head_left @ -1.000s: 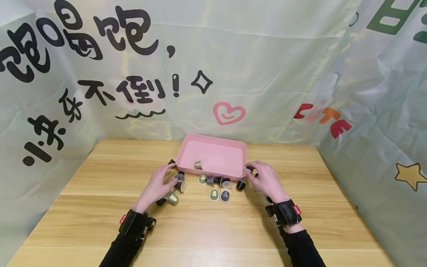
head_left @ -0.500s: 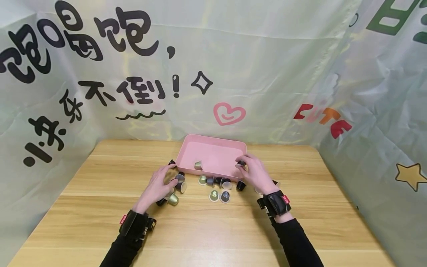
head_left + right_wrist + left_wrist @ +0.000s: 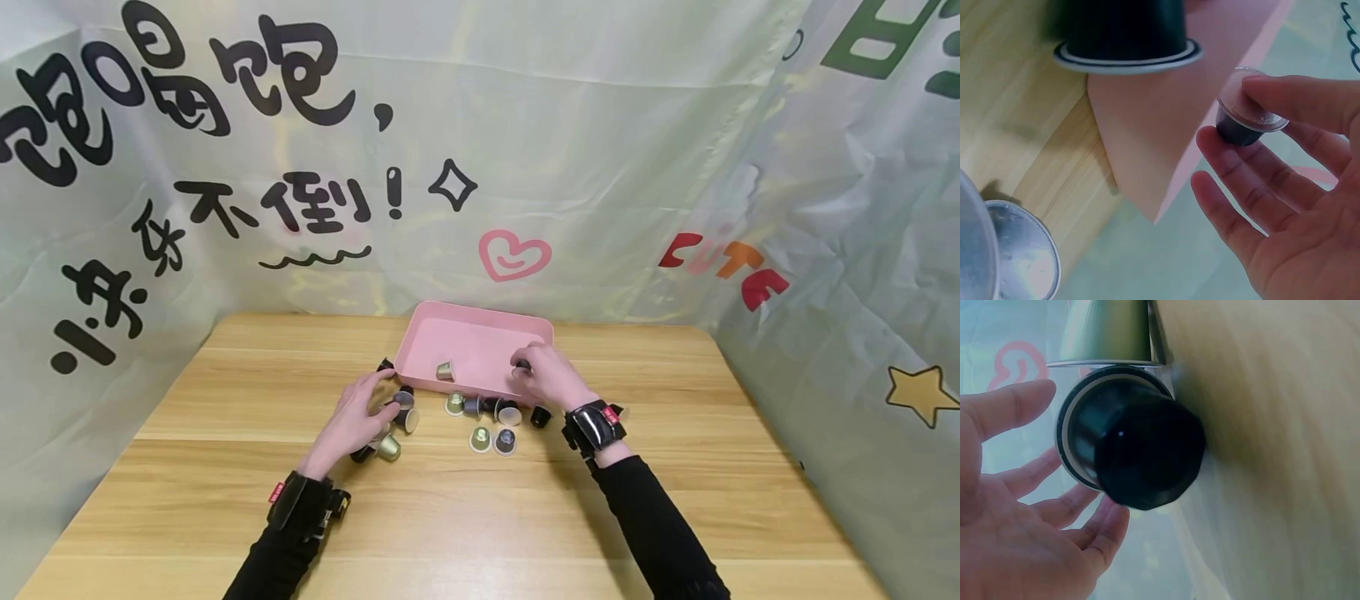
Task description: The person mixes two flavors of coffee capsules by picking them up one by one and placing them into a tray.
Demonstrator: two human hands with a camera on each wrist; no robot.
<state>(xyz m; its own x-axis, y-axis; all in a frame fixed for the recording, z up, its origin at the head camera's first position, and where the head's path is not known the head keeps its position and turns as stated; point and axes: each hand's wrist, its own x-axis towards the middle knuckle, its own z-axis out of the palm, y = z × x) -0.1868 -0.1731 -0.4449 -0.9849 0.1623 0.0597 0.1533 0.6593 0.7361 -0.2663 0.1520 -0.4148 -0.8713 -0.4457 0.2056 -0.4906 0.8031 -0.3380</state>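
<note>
My right hand [image 3: 558, 379] pinches a black coffee capsule [image 3: 1238, 131] between thumb and fingers, above the right front part of a pink tray [image 3: 487, 327]. One pale green capsule [image 3: 445, 371] lies on its side in that tray. My left hand [image 3: 352, 425] is at the tray's left front corner, fingers loosely spread around several capsules that it partly hides. The left wrist view shows a black capsule [image 3: 1147, 450] and a green capsule [image 3: 1107, 331] close to the camera, with the fingers beyond them; whether they touch cannot be told.
Along the tray's front edge lie several capsules, among them a dark one [image 3: 540, 417] and a green one [image 3: 455, 404]. Closer to me stand a green capsule [image 3: 481, 439] and a grey-blue one [image 3: 506, 442]. A printed cloth [image 3: 600, 167] hangs behind the wooden table [image 3: 450, 525].
My right hand has carried the black capsule leftward from beside the tray's right edge to above the tray. My left hand has stayed in place.
</note>
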